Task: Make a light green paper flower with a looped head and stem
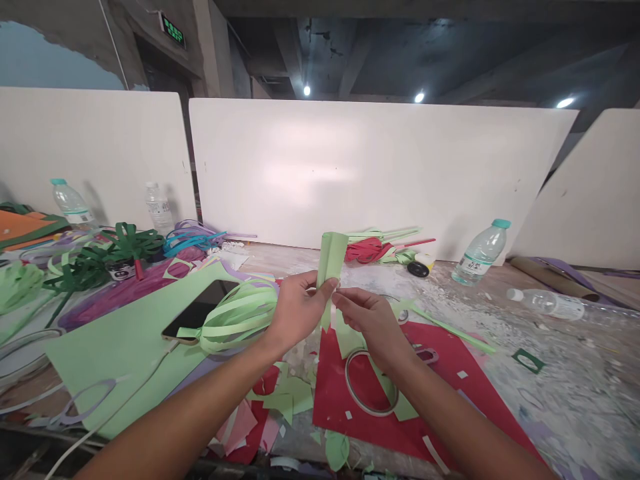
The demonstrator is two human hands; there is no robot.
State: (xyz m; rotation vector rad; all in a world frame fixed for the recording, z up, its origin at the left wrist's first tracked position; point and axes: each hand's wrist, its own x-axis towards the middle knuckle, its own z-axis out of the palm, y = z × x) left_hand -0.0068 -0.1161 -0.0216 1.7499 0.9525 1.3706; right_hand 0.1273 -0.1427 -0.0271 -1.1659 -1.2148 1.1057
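Note:
My left hand (299, 308) is closed around a folded piece of light green paper (332, 255), held upright above the table with the thumb across its front. Close beside it, my right hand (376, 328) pinches at the paper's lower right edge. Whatever sits between those fingertips is too small to make out; a pale narrow strip shows just below them. A roll of tape (351, 399) lies under my right hand on a red paper sheet (333, 407). Left of my left hand rests a bundle of looped green paper strips (240, 313).
A phone (200, 310) with a white cable lies on a large green sheet (125, 360). Water bottles (483, 252) stand along the white board (400, 173), and another bottle (565, 307) lies on its side at right. Paper scraps (287, 397) litter the front edge.

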